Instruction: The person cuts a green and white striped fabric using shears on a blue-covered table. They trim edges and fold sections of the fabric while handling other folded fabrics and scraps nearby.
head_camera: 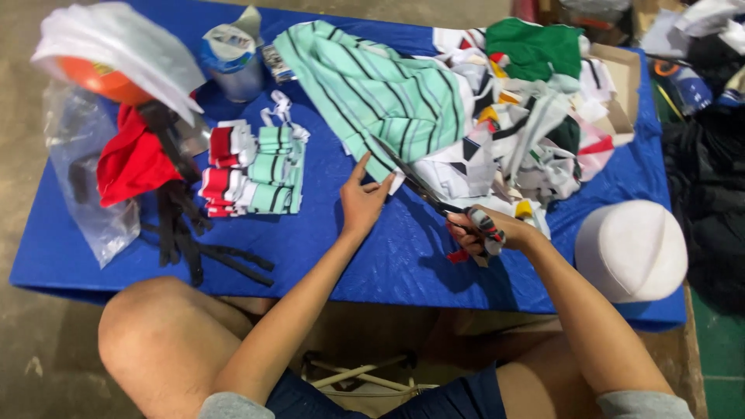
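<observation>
A mint-green cloth with dark stripes (372,85) lies spread across the blue table (326,233). My left hand (362,200) pinches the cloth's near corner, thumb and fingers on its white edge. My right hand (485,231) grips the wrapped handles of a pair of scissors (423,186). The dark blades point up and left and lie against the cloth's lower edge, close to my left fingertips.
Folded red-and-white and green-and-white striped pieces (252,167) are stacked at left, beside black straps (186,233), a red cloth (132,163) and plastic bags (116,39). A heap of mixed scraps (535,116) fills the right. A white cap (630,250) and a tin (233,62) stand nearby.
</observation>
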